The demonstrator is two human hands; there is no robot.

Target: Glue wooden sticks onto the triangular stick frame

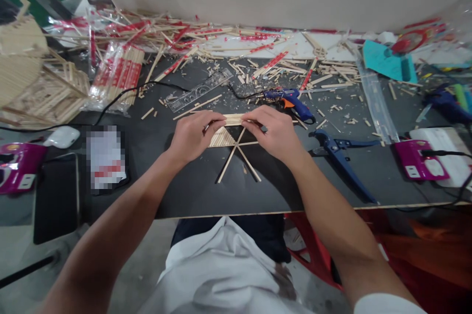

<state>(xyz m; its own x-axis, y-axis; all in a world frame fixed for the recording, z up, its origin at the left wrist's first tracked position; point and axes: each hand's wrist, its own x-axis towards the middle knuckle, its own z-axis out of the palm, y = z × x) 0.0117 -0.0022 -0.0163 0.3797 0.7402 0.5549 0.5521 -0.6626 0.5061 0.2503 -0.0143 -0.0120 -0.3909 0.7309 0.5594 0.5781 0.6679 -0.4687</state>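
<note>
A star-shaped frame of thin wooden sticks (236, 144) lies on the dark table, its bare spokes pointing toward me and to the right. One wedge of it at the upper left is filled with sticks (222, 138). At the frame's far side, my left hand (197, 133) pinches the left end of a short band of parallel sticks (233, 119). The right end of that band is pinched between the thumb and fingers of my right hand (271, 132). Whether the band touches the frame cannot be made out.
Beyond the hands lie a blue glue gun (291, 100) with its cord, a clear ruler (201, 90) and many stick scraps. Blue cutters (341, 156) are on the right. Phones (56, 196), wrapped sticks (118, 75) and wooden pieces (44, 82) are on the left.
</note>
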